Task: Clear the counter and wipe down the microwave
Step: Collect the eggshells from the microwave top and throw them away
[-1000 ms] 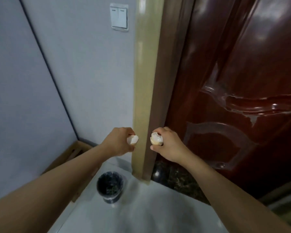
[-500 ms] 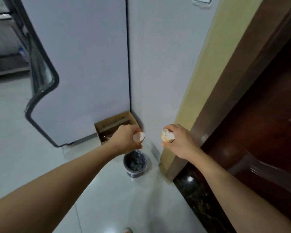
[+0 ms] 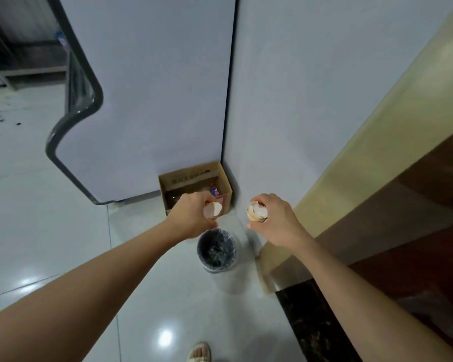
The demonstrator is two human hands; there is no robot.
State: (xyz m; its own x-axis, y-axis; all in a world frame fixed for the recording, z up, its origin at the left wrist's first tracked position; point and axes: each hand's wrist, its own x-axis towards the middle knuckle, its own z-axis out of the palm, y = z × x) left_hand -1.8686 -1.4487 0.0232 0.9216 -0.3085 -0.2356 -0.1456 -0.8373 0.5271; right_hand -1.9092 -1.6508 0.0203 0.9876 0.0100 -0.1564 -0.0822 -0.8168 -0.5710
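Below our hands sits the bin; left hand and right hand each pinch a light, brittle eggshell half by its rim.

I count two eggshell halves: one in my left hand, the left eggshell half, and one in my right hand, the right eggshell half. One round waste bin. One open cardboard box. One sandalled foot. One refrigerator.
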